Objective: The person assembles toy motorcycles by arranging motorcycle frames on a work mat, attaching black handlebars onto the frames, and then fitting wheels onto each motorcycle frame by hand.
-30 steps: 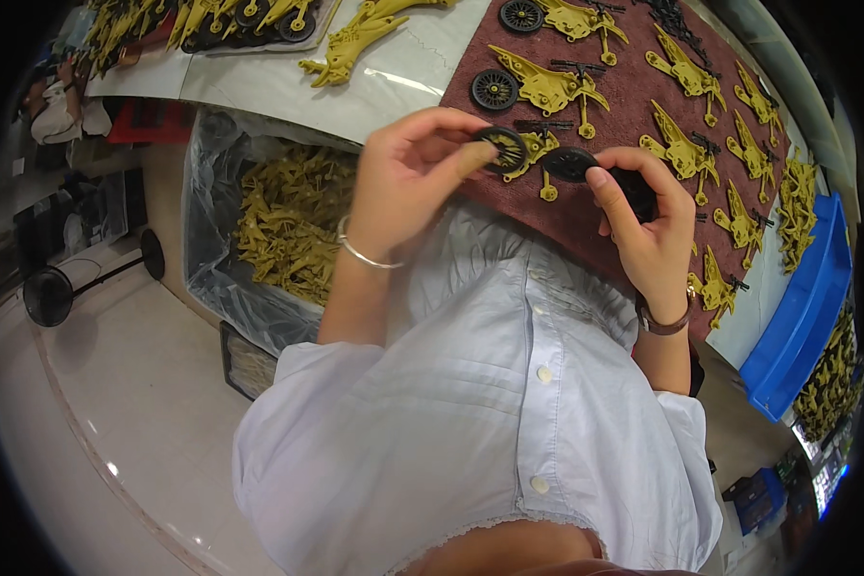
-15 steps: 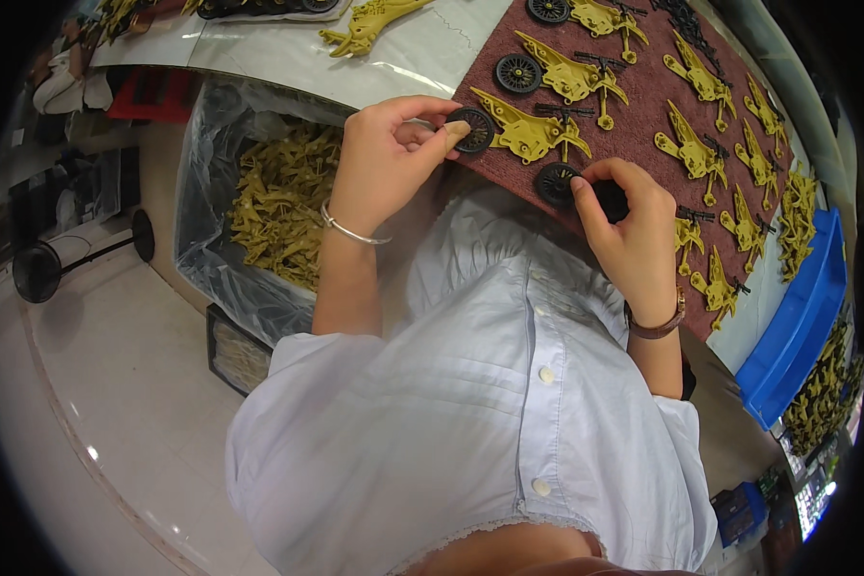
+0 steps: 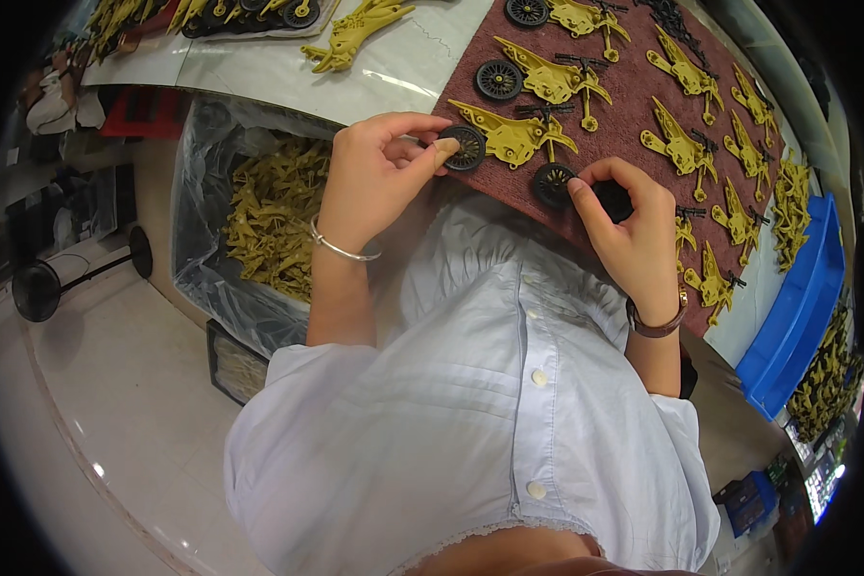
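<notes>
Pinching a round black spoked wheel (image 3: 465, 148), your left hand (image 3: 378, 175) sits at 9 o'clock of a yellow plastic frame (image 3: 512, 140) on maroon cloth (image 3: 626, 127); your right hand (image 3: 632, 227) holds another black wheel (image 3: 552, 185), frame's 5 o'clock.

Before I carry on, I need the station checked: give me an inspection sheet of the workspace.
Surface: dark red cloth on a glossy white table.
Job's things: round black spoked plastic wheel beside a pointed yellow plastic frame; second round black plastic wheel right of the first.
Clutter: jumbled yellow plastic parts in a film-lined bin.
Hands: left hand pinches the first wheel; right hand pinches the second.
Cables: nothing certain seen.
Surroundings: long blue plastic tray at right; pale glossy floor at left.
</notes>
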`<state>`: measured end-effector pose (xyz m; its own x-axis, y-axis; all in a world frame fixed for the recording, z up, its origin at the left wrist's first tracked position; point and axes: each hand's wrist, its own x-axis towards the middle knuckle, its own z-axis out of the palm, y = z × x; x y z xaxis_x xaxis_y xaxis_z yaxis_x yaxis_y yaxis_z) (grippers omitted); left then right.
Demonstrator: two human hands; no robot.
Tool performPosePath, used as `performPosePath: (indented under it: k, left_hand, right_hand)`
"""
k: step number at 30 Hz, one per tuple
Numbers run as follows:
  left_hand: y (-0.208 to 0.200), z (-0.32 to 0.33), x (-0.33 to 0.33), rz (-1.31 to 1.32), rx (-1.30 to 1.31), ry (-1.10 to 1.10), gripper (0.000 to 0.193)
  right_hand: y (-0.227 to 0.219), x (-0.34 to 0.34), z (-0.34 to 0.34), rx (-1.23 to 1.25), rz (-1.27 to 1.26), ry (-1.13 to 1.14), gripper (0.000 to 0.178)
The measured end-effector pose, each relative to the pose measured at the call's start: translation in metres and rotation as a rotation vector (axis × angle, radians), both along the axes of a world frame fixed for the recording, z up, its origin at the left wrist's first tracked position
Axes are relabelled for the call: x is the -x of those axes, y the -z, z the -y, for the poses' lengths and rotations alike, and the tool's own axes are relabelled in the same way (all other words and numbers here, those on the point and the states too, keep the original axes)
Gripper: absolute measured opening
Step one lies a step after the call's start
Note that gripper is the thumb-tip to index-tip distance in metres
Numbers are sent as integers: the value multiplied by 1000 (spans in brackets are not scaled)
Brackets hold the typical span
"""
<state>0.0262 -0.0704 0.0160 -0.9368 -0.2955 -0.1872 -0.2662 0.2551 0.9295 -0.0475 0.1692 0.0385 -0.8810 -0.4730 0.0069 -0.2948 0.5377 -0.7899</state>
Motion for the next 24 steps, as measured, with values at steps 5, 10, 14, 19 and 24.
performPosePath:
  k: [5, 10, 14, 19, 24]
  left_hand:
    - [-4, -4, 2, 8, 125, 9, 27]
    - [-17, -14, 7, -96, 505, 22, 31]
    - [-16, -32, 16, -314, 433, 158, 31]
    - [-11, -47, 24, -300, 359, 315, 31]
    - [-12, -46, 25, -308, 337, 301, 34]
  right_hand:
    - [5, 3, 0, 25, -23, 21, 15]
    - [11, 4, 0, -19, -48, 23, 15]
    - [10, 4, 1, -32, -93, 38, 14]
    - [9, 3, 2, -35, -73, 31, 12]
    - [-1, 12, -11, 169, 48, 149, 14]
